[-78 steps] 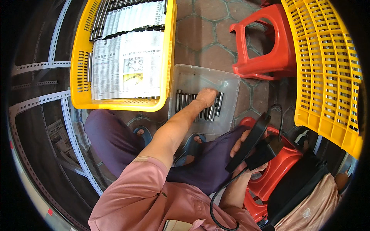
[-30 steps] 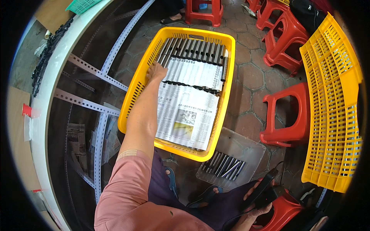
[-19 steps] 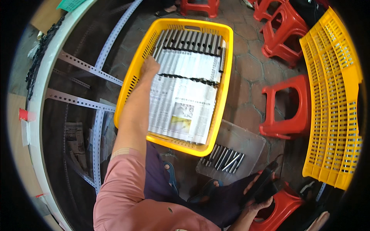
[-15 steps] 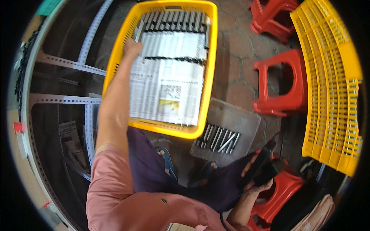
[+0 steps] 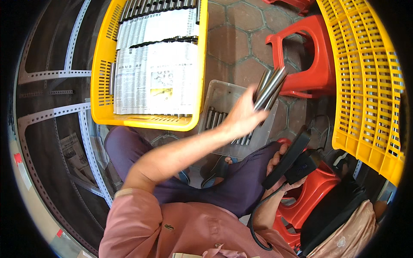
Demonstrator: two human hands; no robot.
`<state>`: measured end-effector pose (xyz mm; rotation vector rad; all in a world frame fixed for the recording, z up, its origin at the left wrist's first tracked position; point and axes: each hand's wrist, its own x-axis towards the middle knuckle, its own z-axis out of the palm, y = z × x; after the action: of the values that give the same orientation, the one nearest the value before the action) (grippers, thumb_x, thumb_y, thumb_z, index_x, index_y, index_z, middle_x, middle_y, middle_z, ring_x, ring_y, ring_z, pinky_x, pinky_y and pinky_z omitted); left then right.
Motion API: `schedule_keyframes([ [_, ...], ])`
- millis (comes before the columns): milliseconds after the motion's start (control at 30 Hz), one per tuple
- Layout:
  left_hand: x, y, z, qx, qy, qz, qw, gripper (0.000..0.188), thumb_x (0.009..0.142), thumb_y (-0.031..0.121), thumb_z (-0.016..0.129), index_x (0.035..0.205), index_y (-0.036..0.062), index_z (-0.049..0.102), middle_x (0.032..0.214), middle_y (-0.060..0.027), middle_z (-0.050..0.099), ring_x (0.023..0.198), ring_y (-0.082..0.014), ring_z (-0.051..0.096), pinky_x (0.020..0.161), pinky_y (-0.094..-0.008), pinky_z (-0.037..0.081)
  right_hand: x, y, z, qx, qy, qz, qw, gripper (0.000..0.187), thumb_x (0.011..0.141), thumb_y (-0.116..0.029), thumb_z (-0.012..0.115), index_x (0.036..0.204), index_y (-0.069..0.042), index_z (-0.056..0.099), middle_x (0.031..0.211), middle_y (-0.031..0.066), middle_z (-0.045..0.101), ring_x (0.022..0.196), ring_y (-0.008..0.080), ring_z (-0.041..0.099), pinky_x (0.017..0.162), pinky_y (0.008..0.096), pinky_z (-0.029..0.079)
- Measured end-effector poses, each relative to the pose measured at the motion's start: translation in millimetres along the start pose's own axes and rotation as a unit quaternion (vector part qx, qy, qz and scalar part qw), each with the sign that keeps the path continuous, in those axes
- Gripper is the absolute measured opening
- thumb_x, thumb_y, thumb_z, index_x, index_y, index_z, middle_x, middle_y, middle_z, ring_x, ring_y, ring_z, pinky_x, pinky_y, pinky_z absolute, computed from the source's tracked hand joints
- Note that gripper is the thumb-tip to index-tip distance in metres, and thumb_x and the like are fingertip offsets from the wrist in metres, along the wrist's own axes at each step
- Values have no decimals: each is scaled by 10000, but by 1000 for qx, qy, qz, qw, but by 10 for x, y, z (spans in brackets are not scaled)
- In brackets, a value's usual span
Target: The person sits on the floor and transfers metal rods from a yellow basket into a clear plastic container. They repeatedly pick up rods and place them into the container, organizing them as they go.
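My left hand (image 5: 245,112) is closed around a bunch of shiny metal rods (image 5: 272,88). It holds them tilted above a clear plastic tray (image 5: 219,87), where several more metal rods (image 5: 215,117) lie side by side, partly hidden by my forearm. At the lower right, the fingers of my right hand (image 5: 274,164) wrap round a long black bar-shaped device (image 5: 289,155) with a black box (image 5: 303,167) and a cable. Ahead on the left, a yellow plastic basket (image 5: 148,123) holds rows of metal rods (image 5: 157,6) partly covered by newspaper sheets (image 5: 137,81).
Red plastic stools (image 5: 316,56) stand on the right, another red stool (image 5: 316,195) beside my right arm. A tall yellow perforated basket (image 5: 365,77) lines the right side. White slotted metal shelving (image 5: 56,74) runs along the left. Hexagonal brown tiles (image 5: 234,41) make up the floor.
My left hand has moved from the yellow basket's left side to the right, over the clear tray, and now carries metal rods. The view has shifted; my right hand keeps its hold.
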<state>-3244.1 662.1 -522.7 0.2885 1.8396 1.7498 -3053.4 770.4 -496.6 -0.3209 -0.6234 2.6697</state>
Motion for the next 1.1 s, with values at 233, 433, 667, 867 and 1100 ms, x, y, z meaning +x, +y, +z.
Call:
schedule_keyframes([
  [233,-708,-2392,316,140,147,-276,940,633,775,69,709,1336,-40,436,1046,-218,690,967,-323,688,868,-404,523,-11,-211,-130,44,-48,47,997,794,824,-357,789,1415,8,405,1237,261,521,1027,430,657,721,494,598],
  [433,-914,-2569,259,270,143,-204,930,718,775,78,688,1400,-2,343,1271,-341,510,1169,-506,528,1014,-517,442,27,-420,-425,78,-133,146,977,690,860,-250,762,1353,104,433,1292,269,457,1124,422,606,784,508,604],
  [667,-902,-2116,277,336,110,-183,917,800,780,130,711,1457,6,304,1360,-286,418,1287,-454,406,1076,-529,355,53,-340,-312,76,-157,83,981,687,850,-214,774,1363,99,439,1325,275,439,1144,419,599,774,514,607],
  [867,-141,-2148,15,464,6,59,884,517,849,197,688,1305,28,513,1328,-192,542,1241,-357,510,1037,-486,393,-69,-274,-205,72,-60,51,994,763,811,-326,805,1409,-17,444,1254,280,531,1023,476,656,725,543,596],
  [1100,-131,-2378,-17,556,-49,48,828,214,796,201,664,949,52,676,982,-168,712,969,-328,671,925,-468,472,-55,-222,-97,35,-57,47,997,808,808,-342,807,1366,76,399,1253,279,468,1041,428,630,725,507,597],
])
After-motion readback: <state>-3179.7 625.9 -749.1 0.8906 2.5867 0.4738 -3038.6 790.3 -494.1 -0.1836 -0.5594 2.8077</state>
